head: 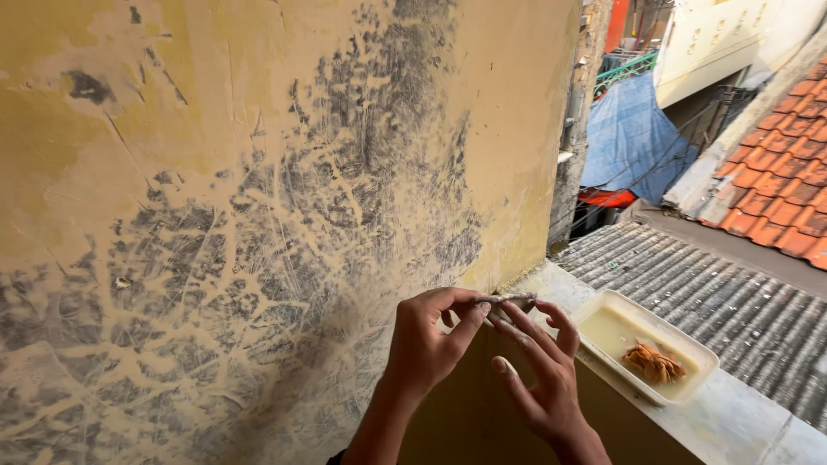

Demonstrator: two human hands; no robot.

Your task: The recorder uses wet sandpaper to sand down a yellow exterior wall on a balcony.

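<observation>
Held item: a small folded grey piece (508,300), probably abrasive paper though I could not tell for certain, sat in the air between both of my hands, just in front of the scraped wall and above the near end of the ledge.

Left hand (428,344): its grip was pressed together on the near end of the grey piece, thumb against the curled fingers.

Right hand (543,379): its fingers (521,325) lay extended along the piece's underside and far end, touching it; the grip was only loosely closed, the little finger spread apart from the rest.

Wall (258,215): yellow plaster rubbed down to grey in wide patches, with pale crack lines running through the grey.

Ledge (732,413): a pale concrete surface to the right of my hands. On it stood a shallow white rectangular tray (603,308) holding cloudy yellowish liquid, with an orange-brown scrubbing wad (653,362) lying in it, near my right hand but apart from it.

Beyond the ledge: grey corrugated roofing (689,275), orange roof tiles (784,172) and a blue tarpaulin (633,133).
</observation>
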